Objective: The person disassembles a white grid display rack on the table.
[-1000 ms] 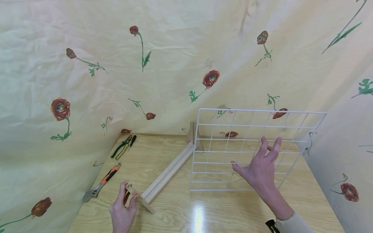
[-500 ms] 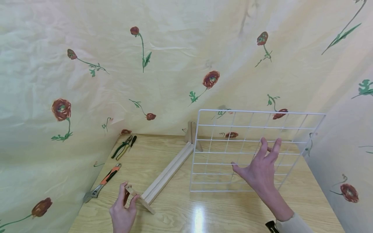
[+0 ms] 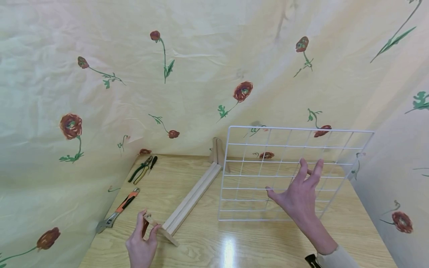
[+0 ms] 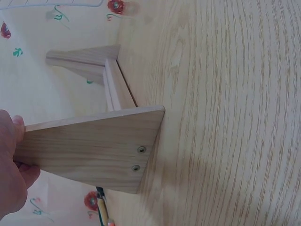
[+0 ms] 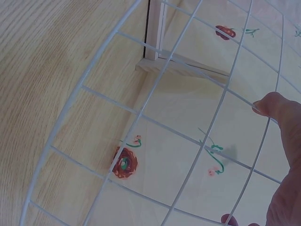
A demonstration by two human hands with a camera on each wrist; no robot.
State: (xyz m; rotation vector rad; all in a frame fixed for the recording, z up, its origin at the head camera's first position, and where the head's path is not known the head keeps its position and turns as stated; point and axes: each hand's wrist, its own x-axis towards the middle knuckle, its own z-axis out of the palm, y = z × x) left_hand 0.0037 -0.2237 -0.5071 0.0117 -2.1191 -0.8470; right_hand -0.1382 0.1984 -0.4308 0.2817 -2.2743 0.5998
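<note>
At the lower left in the head view, my left hand (image 3: pixel 142 242) pinches the upper end of the near side board (image 4: pixel 94 150) of a wooden stand. Two screw heads show on that board in the left wrist view. A long crossbar (image 3: pixel 192 201) runs from it to a matching far side board (image 3: pixel 218 150). With fingers spread across the wires, my right hand (image 3: pixel 299 195) holds a white wire grid panel (image 3: pixel 254 161) up at a tilt. The panel's left edge is beside the stand's far end; whether they touch, I cannot tell.
Pliers (image 3: pixel 140 170), a small black-handled screwdriver (image 3: pixel 153 162) and an adjustable wrench (image 3: pixel 118 210) with an orange and black handle lie along the left of the wooden table (image 3: pixel 268 245). Flower-patterned cloth (image 3: pixel 201 74) hangs behind and at the sides.
The stand's far end has swung slightly to the left, away from the grid panel's edge. My left hand stays almost in place, and the panel in my right hand has barely moved.
</note>
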